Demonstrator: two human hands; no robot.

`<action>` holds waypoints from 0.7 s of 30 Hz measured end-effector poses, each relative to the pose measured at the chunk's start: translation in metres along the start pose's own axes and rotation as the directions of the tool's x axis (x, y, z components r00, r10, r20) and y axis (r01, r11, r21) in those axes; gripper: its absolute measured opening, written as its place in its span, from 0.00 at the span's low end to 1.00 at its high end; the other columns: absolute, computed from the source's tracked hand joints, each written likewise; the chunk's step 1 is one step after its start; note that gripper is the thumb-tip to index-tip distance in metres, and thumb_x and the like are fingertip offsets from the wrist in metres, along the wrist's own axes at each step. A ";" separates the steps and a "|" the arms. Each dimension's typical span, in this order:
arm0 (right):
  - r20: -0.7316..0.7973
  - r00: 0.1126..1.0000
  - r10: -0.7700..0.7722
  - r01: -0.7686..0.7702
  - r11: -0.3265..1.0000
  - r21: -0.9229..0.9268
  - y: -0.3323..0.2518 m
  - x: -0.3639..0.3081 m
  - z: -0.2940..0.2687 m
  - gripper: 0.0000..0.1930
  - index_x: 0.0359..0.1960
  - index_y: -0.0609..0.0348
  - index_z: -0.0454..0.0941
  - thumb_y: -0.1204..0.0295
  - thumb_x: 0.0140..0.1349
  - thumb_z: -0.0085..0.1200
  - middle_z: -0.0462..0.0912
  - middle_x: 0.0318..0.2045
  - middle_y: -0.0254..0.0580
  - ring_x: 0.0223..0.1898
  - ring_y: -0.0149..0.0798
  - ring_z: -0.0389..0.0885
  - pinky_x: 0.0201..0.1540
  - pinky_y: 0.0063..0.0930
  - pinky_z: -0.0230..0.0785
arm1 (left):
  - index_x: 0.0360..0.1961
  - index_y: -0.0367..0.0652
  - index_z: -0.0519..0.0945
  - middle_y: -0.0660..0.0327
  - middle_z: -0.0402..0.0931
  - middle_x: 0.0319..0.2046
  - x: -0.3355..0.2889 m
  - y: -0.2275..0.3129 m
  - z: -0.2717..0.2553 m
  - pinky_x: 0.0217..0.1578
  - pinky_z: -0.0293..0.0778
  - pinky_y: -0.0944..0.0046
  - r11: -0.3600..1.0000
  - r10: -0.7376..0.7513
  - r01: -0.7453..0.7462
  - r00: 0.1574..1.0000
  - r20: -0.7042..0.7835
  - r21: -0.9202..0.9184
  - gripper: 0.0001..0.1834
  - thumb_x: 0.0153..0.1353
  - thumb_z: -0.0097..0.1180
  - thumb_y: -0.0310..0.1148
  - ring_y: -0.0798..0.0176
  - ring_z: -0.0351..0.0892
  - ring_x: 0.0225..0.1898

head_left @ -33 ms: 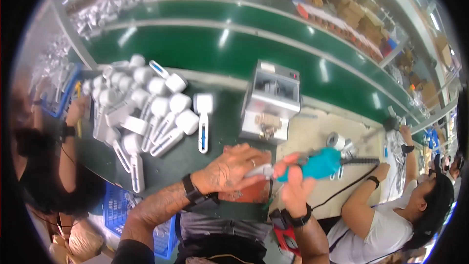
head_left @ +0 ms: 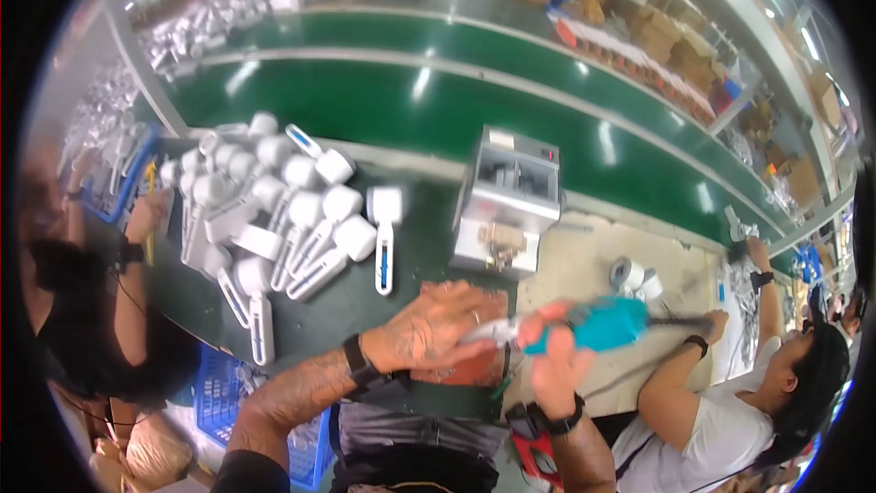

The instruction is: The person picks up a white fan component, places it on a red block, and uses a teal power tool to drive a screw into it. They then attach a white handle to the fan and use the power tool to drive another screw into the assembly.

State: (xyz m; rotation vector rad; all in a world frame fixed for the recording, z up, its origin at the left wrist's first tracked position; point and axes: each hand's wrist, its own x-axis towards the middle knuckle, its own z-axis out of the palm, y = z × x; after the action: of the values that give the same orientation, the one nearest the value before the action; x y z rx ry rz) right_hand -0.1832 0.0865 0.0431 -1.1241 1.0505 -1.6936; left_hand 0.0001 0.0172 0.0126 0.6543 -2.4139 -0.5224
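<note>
My left hand (head_left: 431,329) is closed on a white plastic part (head_left: 497,332), most of it hidden by the fingers. In my right hand (head_left: 558,356) is a teal corded power tool (head_left: 607,324), which looks like an electric screwdriver and is smeared by motion. Its front end points left at the white part, and the two hands nearly meet. Whether the tip touches the part I cannot tell. Under my left hand lies a reddish-brown mat (head_left: 464,367). Nearest beyond that hand is a white round-headed part with a slotted handle and blue strip (head_left: 385,246).
Several similar white parts (head_left: 297,215) are heaped on the dark green table at left. A grey machine (head_left: 507,201) stands ahead, with white rolls (head_left: 630,276) to its right. Behind runs a green conveyor (head_left: 365,100). Co-workers sit at left and right (head_left: 730,402); a blue basket (head_left: 214,393) stands below.
The whole scene sits slightly lower in the picture. The teal tool is a little lower and further right, and more blurred. Both hands keep their hold.
</note>
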 end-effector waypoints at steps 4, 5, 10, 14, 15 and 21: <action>-0.053 0.971 -0.232 0.235 0.970 0.065 -0.039 -0.025 -0.016 0.26 0.42 0.56 0.67 0.42 0.70 0.51 0.68 0.22 0.33 0.20 0.30 0.66 0.23 0.27 0.61 | 0.54 0.46 0.78 0.59 0.79 0.48 -0.010 0.026 -0.001 0.47 0.77 0.54 0.996 0.086 -0.084 0.996 -0.040 0.036 0.23 0.58 0.67 0.36 0.53 0.78 0.48; -0.077 0.966 -0.247 0.253 0.965 0.075 -0.044 -0.032 -0.021 0.27 0.42 0.56 0.66 0.41 0.70 0.50 0.67 0.22 0.33 0.18 0.30 0.64 0.22 0.26 0.60 | 0.52 0.47 0.79 0.59 0.80 0.47 -0.011 0.029 0.000 0.47 0.78 0.55 0.998 0.051 -0.052 0.999 -0.008 -0.025 0.21 0.58 0.68 0.34 0.53 0.79 0.47; -0.106 0.991 -0.088 0.105 0.979 0.172 -0.039 -0.061 -0.035 0.25 0.42 0.62 0.74 0.47 0.72 0.47 0.73 0.19 0.44 0.17 0.42 0.71 0.21 0.34 0.65 | 0.48 0.46 0.80 0.59 0.81 0.40 -0.032 0.023 -0.032 0.44 0.79 0.56 0.988 -0.083 0.049 0.969 -0.232 -0.149 0.18 0.57 0.71 0.32 0.52 0.81 0.41; -0.006 0.988 -0.154 0.153 0.983 0.097 -0.039 -0.060 -0.031 0.19 0.43 0.64 0.75 0.57 0.71 0.51 0.73 0.19 0.44 0.18 0.43 0.71 0.21 0.35 0.65 | 0.48 0.42 0.80 0.58 0.82 0.42 -0.078 0.025 -0.084 0.45 0.76 0.62 0.856 -0.517 0.466 0.787 -0.337 -0.224 0.21 0.55 0.73 0.34 0.58 0.82 0.44; -0.018 0.990 -0.137 0.138 0.987 0.085 -0.040 -0.059 -0.029 0.20 0.44 0.65 0.75 0.55 0.70 0.52 0.73 0.19 0.44 0.19 0.44 0.72 0.22 0.35 0.66 | 0.49 0.41 0.80 0.57 0.81 0.42 -0.094 0.023 -0.096 0.46 0.76 0.63 0.825 -0.559 0.525 0.712 -0.424 -0.206 0.21 0.55 0.73 0.32 0.60 0.81 0.44; -0.014 0.986 -0.165 0.165 0.980 0.112 -0.018 -0.068 -0.047 0.32 0.50 0.66 0.72 0.45 0.64 0.58 0.73 0.24 0.48 0.24 0.42 0.71 0.27 0.34 0.68 | 0.50 0.34 0.77 0.62 0.80 0.42 -0.178 -0.010 -0.152 0.48 0.74 0.69 0.710 -0.591 0.605 0.232 -0.773 -0.361 0.17 0.63 0.66 0.27 0.72 0.78 0.44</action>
State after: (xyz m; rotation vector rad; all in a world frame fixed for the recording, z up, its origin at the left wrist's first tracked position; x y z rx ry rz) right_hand -0.2136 0.1640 0.0310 -1.1608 0.8722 -1.8624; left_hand 0.2245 0.0762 0.0461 1.4757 -1.1079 -0.3195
